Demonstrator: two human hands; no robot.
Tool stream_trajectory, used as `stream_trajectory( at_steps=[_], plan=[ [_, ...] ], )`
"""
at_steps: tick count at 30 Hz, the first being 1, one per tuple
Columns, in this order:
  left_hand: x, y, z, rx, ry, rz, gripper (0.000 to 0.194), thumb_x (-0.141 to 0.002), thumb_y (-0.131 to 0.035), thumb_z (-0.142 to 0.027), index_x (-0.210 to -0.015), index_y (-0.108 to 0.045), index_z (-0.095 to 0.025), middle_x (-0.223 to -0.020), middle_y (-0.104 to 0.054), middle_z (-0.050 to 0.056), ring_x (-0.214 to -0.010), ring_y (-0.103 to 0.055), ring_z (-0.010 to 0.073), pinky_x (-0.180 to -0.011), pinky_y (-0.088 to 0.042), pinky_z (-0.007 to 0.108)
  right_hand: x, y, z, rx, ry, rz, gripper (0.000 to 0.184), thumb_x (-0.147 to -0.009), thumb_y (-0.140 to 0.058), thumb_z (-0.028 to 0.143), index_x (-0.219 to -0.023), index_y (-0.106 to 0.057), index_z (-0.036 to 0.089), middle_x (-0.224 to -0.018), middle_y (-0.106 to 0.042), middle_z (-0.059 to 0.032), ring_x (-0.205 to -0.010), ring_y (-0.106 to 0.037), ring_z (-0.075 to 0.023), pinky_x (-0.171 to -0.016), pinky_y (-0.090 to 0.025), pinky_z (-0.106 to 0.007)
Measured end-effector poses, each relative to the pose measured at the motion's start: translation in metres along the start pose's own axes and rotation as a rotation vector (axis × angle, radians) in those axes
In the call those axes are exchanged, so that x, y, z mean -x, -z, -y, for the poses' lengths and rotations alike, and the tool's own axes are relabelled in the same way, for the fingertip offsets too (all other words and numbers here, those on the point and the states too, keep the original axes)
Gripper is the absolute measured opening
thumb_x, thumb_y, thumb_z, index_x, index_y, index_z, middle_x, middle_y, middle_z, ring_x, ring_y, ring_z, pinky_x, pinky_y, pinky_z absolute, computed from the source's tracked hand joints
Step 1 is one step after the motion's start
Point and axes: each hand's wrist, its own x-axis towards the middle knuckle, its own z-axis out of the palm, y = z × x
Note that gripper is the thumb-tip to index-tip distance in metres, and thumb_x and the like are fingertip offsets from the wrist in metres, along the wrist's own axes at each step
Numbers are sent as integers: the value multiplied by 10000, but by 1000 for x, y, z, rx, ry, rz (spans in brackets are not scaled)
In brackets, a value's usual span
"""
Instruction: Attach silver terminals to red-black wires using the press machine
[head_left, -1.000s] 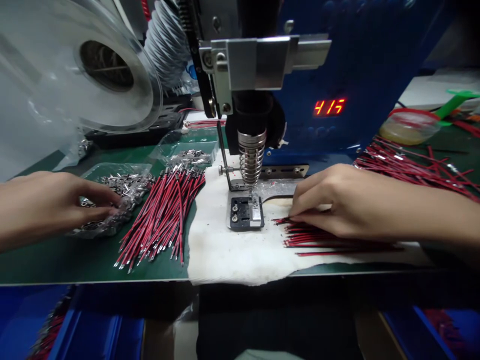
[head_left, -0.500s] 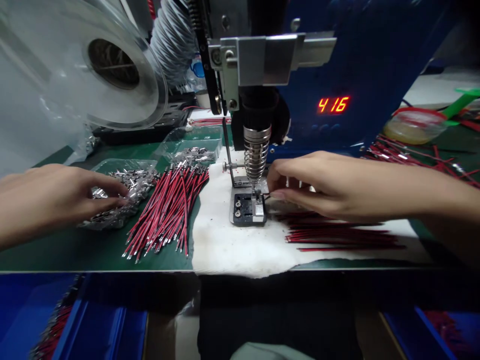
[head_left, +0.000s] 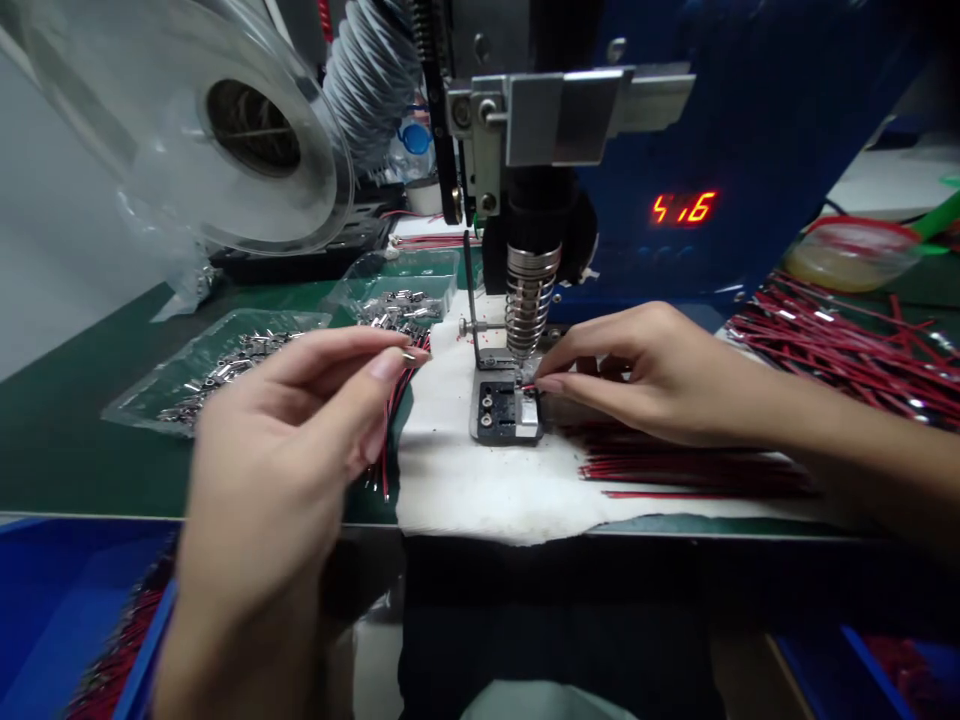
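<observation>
My left hand pinches a small metal connector between thumb and fingertips, in front of the bundle of red and black wires. My right hand is closed on a thin red and black wire at the small black fixture, under the spring-wrapped tip of the machine. The wire's far end is hidden by the tip and fixture. Left of the bundle, a clear plastic tray contains many loose metal connectors, partly covered by my left hand.
A white sheet lies under the fixture, with a row of red and black wires on its right. A blue machine with a lit red display stands behind. More wires are piled at the right. Blue bins sit below the table edge.
My left hand has moved right from the connector tray, now pinching a connector. My right hand stays at the fixture with the wire. The whole view has shifted slightly.
</observation>
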Motion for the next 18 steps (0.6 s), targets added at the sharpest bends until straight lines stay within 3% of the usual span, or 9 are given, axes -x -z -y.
stream_trajectory(
  at_steps=[3, 8, 14, 18],
  plan=[
    [8, -23, 7, -39, 3, -20, 155, -826, -710, -285, -966, -766, -255, -749, -634, 18, -470, -386, 46, -373, -325, 157, 2, -1, 0, 12, 42, -19, 199, -926, -593, 236, -1025, -739, 144, -951, -742, -49, -821, -668, -136, -741, -479, -237],
    [8, -35, 16, -208, 52, 67, 234, -894, -620, -345, -1080, -742, -269, -570, -441, -16, -461, -329, 69, -366, -228, 173, 5, -5, -1, 43, 66, -62, 208, -931, -579, 215, -1021, -751, 140, -914, -741, -62, -772, -663, -137, -694, -477, -243],
    [12, -43, 28, -123, 68, 73, 212, -881, -644, -364, -1056, -703, -260, -849, -628, 10, -547, -464, 69, -511, -426, 181, 6, -11, 0, 60, -48, -113, 176, -915, -594, 238, -993, -742, 183, -886, -754, -28, -700, -660, -137, -638, -454, -252],
    [13, -44, 31, -126, 88, 75, 178, -871, -657, -379, -971, -704, -240, -695, -563, -19, -472, -372, 54, -545, -449, 192, 7, -12, 2, 29, -123, -126, 170, -914, -606, 298, -942, -736, 192, -848, -738, -7, -681, -635, -129, -614, -435, -251]
  ],
)
